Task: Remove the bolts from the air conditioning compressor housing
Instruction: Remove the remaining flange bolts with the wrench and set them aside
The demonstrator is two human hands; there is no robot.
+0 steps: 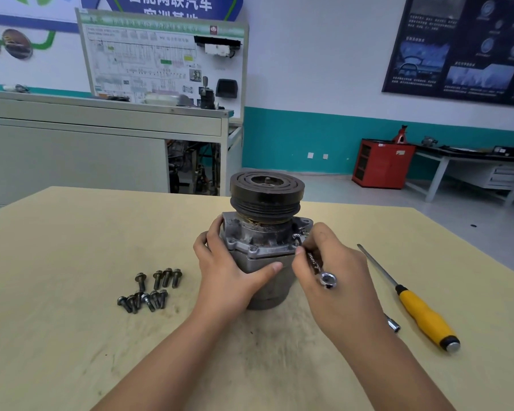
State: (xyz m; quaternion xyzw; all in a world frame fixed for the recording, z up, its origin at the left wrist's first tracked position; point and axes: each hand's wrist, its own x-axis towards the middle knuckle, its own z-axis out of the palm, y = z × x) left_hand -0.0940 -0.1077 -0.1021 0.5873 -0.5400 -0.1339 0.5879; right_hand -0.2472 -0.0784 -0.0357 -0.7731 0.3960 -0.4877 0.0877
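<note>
Steadying the upright grey metal compressor housing [260, 237] with left grip [229, 271] curled round it, pinched a small chrome wrench [314, 261] in right grip [336, 271] at its flange [291, 247]

grey compressor [263, 262] with black ridged pulley [266, 188], dark grey bolts [149, 289], yellow-handled screwdriver [422, 315], pale tan table [72, 292], silver wrench [321, 269]
</note>
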